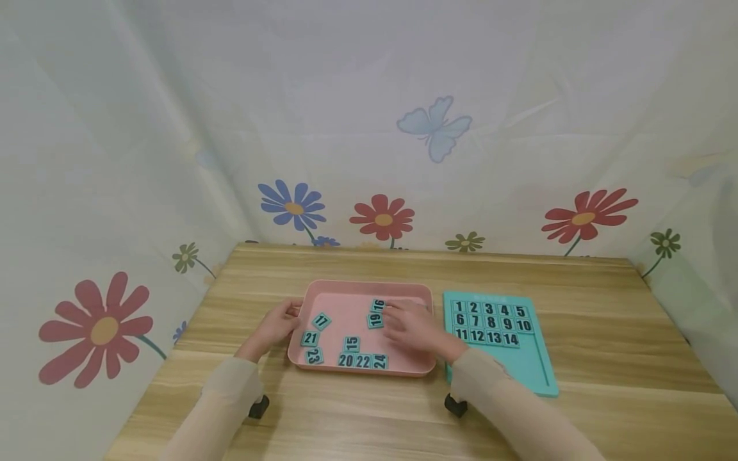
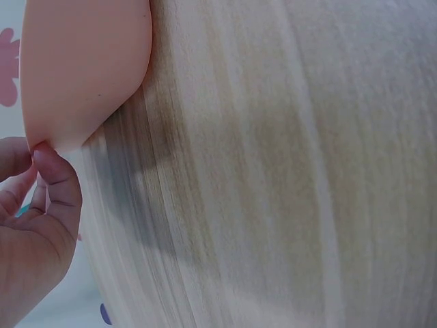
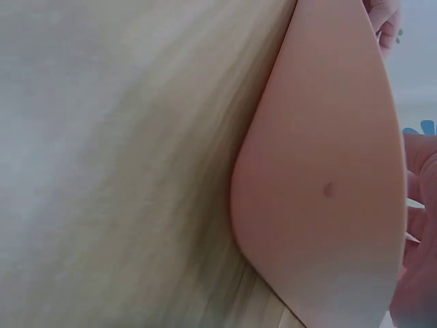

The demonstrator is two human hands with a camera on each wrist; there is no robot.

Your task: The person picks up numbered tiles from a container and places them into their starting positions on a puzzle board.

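My left hand [image 1: 278, 323] pinches the left rim of a pink tray [image 1: 340, 304]; in the left wrist view, thumb and finger meet at the tray's edge. Over the tray's right half, my right hand [image 1: 416, 325] reaches in with fingers spread. Its fingertips are right at two turned teal number tiles, the 16 tile [image 1: 378, 306] and the 19 tile [image 1: 375, 320]. The right wrist view shows mostly the tray's outer wall [image 3: 321, 157], which hides part of that hand. Elsewhere in the tray lie the 17 tile [image 1: 321, 321], the 21 tile [image 1: 310, 338] and several others.
To the right of the tray, a teal number board [image 1: 533, 368] holds tiles 1 to 14 in rows, with its lower part bare. Both lie on a wood-grain table [image 1: 357, 416]. A flowered curtain [image 1: 490, 160] stands behind and along the left side.
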